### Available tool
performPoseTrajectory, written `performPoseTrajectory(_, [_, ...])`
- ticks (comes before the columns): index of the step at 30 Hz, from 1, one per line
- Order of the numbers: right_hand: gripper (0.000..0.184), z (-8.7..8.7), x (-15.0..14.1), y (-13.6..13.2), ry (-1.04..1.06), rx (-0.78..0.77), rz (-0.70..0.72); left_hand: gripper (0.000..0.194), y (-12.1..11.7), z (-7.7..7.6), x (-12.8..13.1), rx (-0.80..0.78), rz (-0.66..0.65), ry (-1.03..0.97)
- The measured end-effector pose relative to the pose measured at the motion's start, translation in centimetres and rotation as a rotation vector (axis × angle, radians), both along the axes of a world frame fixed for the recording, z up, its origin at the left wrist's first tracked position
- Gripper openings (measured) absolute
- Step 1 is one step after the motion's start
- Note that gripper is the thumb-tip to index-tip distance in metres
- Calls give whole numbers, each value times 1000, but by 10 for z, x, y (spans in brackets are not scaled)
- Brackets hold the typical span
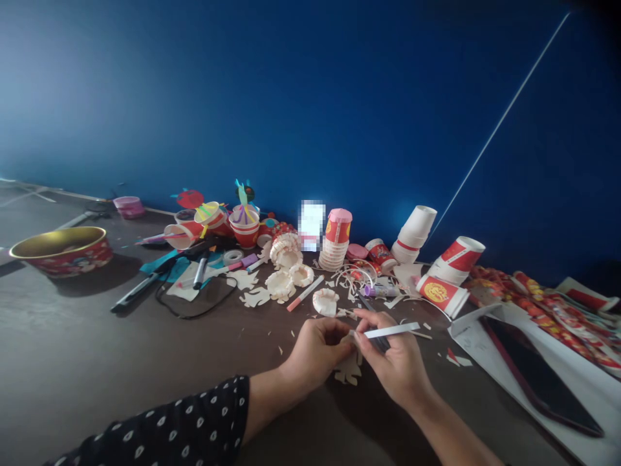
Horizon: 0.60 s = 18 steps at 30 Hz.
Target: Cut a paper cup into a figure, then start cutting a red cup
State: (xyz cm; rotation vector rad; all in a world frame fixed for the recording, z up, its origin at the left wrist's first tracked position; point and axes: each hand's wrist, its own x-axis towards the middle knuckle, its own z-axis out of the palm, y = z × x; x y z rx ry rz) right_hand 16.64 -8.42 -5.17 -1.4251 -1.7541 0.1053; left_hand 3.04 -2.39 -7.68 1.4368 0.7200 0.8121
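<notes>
My left hand (315, 353) is closed, thumb and fingertips pinched where they meet the other hand. My right hand (395, 366) is closed around a narrow white paper strip (392, 330), which points out to the right. The strip's left end lies between the fingertips of both hands. Below the fingers is a cut white paper piece (348, 372) with jagged edges. Something dark shows under my right palm, mostly hidden. Just beyond the hands sits a small round white paper shape (325, 302), near an orange-and-white marker (305, 293).
Paper cups stand stacked (334, 249) by the blue wall, with more cup stacks (449, 262) to the right. A phone (538, 375) lies on white paper at right. At left are a red-and-gold bowl (61, 255) and a box cutter (138, 291). Scraps litter the dark table (160, 362).
</notes>
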Motion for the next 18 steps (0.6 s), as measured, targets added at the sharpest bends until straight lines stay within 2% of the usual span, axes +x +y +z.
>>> performPoseTrajectory(18, [24,0,0,1,-70,50,3,24,-1,8,-3,14,-12,-65])
